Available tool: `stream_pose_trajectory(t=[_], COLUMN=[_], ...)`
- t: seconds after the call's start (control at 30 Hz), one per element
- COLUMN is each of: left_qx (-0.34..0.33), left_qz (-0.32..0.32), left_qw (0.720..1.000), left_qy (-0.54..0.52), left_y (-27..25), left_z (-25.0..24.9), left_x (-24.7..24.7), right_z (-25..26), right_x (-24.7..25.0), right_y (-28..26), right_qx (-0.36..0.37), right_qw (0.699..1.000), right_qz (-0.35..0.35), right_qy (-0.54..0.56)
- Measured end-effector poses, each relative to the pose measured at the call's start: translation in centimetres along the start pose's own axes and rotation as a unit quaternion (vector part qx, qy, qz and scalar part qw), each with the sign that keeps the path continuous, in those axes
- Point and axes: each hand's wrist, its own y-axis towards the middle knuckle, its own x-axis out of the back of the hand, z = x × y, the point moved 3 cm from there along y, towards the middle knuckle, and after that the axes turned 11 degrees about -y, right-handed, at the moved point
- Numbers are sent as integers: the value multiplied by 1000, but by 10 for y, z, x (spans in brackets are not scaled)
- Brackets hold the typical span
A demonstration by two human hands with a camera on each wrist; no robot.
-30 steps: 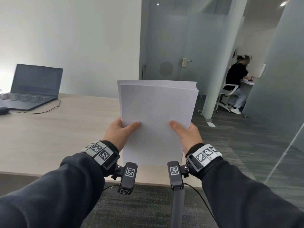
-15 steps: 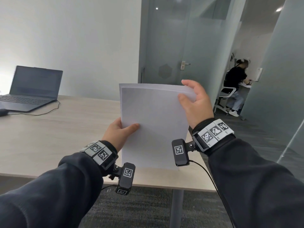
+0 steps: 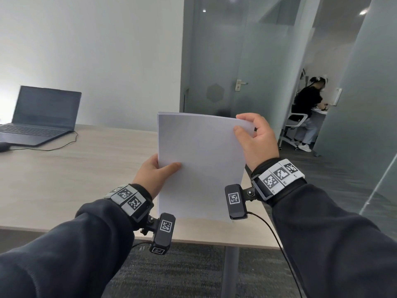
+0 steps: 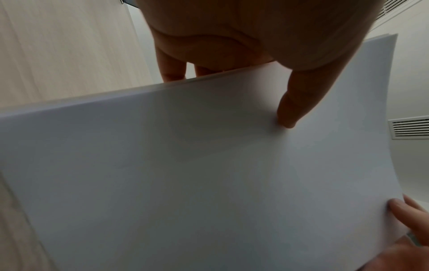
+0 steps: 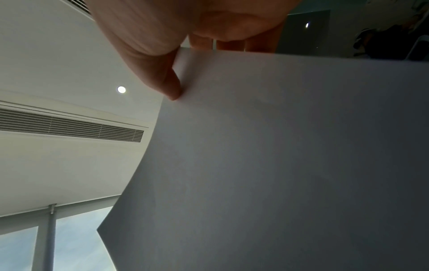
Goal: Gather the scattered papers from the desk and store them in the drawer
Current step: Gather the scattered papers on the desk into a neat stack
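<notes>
A stack of blank white papers [image 3: 202, 164] stands nearly upright above the light wooden desk [image 3: 64, 173], its edges lined up. My left hand [image 3: 158, 172] grips the stack at its left edge, thumb on the front sheet and fingers behind. My right hand [image 3: 253, 138] pinches the top right corner between thumb and fingers. In the left wrist view the papers [image 4: 209, 174] fill the picture with the left thumb [image 4: 292, 110] pressed on them. The right wrist view shows the papers [image 5: 278, 155] from below with the right thumb [image 5: 169, 84] on the edge. No drawer is in view.
An open dark laptop [image 3: 40, 117] with a cable sits at the desk's far left. A desk leg [image 3: 229, 272] stands on grey carpet below. Glass partitions and a door [image 3: 217, 61] lie behind; a seated person [image 3: 307, 108] works at the far right.
My right hand left the stack's lower right side and rose to pinch the top right corner. The fanned sheet edges have come together into one even stack.
</notes>
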Motion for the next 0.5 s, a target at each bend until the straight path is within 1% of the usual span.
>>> stream_pose_trajectory(t=[0.07,0.13,0.2,0.27,0.3,0.37,0.5], left_qx=[1,6,14,22,26,30,36], left_qz=[0,0,3,7,9,15,13], left_qw=[1000,1000,1000,1000,999,999,999], left_qy=[1,-1,-8,-14,-18,-22,-17], left_y=[0,0,-1,-3,-4,-4,-3], left_z=[2,5,9,13,16,20,25], left_x=[0,-1,-1,0,-1,-2,-4], right_z=[-1,-4,-14,-26,-34,-50,-79], right_x=[-1,0,-2,-9,-13,-20,-32], right_y=[0,-2,-6,-17,-26,-44,-80], right_qx=[-10,-27,-71,-134,-162,-200,-257], right_qw=[1000,999,993,977,969,959,943], right_qz=[1,5,16,40,51,70,134], right_qy=[8,38,94,162,179,189,162])
